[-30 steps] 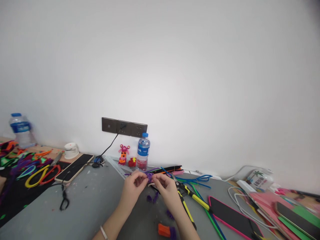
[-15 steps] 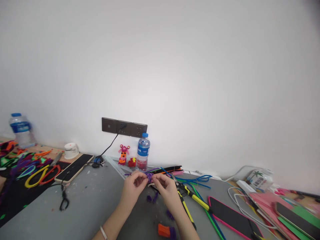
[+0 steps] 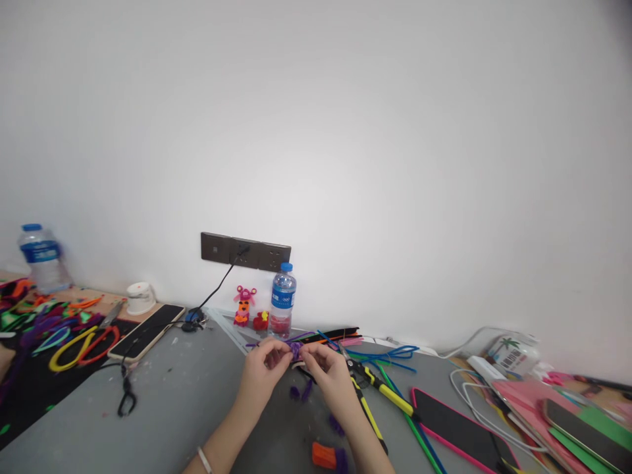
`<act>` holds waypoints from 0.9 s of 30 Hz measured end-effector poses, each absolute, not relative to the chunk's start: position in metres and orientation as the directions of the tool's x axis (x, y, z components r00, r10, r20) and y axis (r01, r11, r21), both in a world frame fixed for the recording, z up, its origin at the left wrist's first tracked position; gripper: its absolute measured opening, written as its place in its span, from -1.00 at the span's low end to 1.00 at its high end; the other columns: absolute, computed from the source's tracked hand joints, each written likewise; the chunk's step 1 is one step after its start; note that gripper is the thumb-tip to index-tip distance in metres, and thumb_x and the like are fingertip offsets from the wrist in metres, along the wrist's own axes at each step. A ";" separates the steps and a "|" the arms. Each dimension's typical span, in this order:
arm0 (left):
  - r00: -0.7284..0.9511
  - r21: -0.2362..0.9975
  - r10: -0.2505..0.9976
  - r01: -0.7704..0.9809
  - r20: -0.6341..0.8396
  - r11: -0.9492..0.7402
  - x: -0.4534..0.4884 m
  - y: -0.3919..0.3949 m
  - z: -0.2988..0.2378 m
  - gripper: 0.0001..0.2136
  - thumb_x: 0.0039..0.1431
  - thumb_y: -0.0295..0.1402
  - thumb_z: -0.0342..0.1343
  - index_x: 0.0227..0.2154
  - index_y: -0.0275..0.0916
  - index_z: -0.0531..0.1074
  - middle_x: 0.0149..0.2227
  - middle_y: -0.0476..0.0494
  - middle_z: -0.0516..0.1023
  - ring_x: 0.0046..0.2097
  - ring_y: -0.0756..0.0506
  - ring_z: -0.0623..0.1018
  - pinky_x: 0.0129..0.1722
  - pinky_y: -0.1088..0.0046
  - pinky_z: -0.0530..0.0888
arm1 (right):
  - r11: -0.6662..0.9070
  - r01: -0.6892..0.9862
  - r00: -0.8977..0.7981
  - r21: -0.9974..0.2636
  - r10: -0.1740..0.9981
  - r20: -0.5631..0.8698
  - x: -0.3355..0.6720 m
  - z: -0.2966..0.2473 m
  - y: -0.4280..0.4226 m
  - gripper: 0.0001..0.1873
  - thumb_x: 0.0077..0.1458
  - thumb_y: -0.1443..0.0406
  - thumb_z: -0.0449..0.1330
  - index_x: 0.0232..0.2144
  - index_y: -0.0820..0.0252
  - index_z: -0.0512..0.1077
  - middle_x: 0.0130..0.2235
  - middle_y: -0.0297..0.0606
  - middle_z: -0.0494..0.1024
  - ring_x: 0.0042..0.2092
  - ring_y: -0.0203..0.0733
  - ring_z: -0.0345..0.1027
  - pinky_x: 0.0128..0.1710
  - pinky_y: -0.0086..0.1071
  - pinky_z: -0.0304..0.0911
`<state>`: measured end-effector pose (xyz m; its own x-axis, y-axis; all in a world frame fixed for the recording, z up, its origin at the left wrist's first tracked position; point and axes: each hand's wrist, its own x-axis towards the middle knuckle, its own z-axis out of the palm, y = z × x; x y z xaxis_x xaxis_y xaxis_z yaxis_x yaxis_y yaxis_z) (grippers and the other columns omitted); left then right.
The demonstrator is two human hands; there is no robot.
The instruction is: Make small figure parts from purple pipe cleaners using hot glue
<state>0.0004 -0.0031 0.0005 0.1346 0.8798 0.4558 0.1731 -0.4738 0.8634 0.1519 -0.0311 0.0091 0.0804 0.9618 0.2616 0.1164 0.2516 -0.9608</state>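
Note:
Between my fingertips is a small fuzzy purple pipe cleaner piece [image 3: 296, 350]. My left hand [image 3: 266, 368] pinches it from the left, and my right hand [image 3: 328, 370] pinches its other side. The fingers partly cover its shape. Just below lie small purple bits [image 3: 301, 391]. Nearer to me, an orange and purple fuzzy piece [image 3: 326, 455] rests on the grey table [image 3: 192, 421]. Yellow-and-black handled pliers [image 3: 380, 385] lie beside my right hand. Behind my hands are several loose pipe cleaners [image 3: 340, 334].
A water bottle [image 3: 283, 299] stands by the wall, next to a pink and orange figure [image 3: 243, 308]. On the left are a phone [image 3: 148, 332], scissors [image 3: 91, 345] and a white cup [image 3: 141, 298]. A pink-edged phone [image 3: 457, 428] and coloured paper [image 3: 533, 408] lie right.

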 end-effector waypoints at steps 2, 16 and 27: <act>0.134 0.863 0.879 0.171 0.458 -0.476 0.001 -0.003 0.001 -0.90 0.03 -0.38 0.12 -0.52 -0.27 0.46 -0.52 0.00 0.43 -0.52 -0.01 0.39 -0.51 0.54 0.30 | 0.255 0.113 0.076 -0.960 0.962 0.264 0.152 0.008 -0.031 -0.58 -0.02 -0.02 0.24 -0.46 0.27 0.49 -0.47 -0.21 0.51 -0.43 -0.19 0.34 -0.41 -0.39 0.23; 0.142 0.868 0.883 0.172 0.447 -0.467 0.000 -0.004 0.000 -0.90 0.04 -0.37 0.12 -0.51 -0.27 0.46 -0.51 -0.01 0.43 -0.51 -0.01 0.39 -0.50 0.53 0.31 | 0.248 0.119 0.075 -0.962 0.963 0.257 0.152 0.009 -0.032 -0.56 -0.02 -0.03 0.23 -0.45 0.29 0.49 -0.47 -0.21 0.50 -0.44 -0.20 0.31 -0.41 -0.39 0.21; 0.131 0.866 0.881 0.169 0.454 -0.471 0.000 -0.002 -0.001 -0.90 0.03 -0.37 0.12 -0.52 -0.26 0.45 -0.52 0.00 0.42 -0.52 -0.01 0.39 -0.51 0.54 0.31 | 0.257 0.103 0.083 -0.961 0.960 0.266 0.152 0.006 -0.030 -0.58 -0.01 -0.01 0.24 -0.45 0.28 0.50 -0.48 -0.22 0.51 -0.44 -0.20 0.32 -0.43 -0.39 0.22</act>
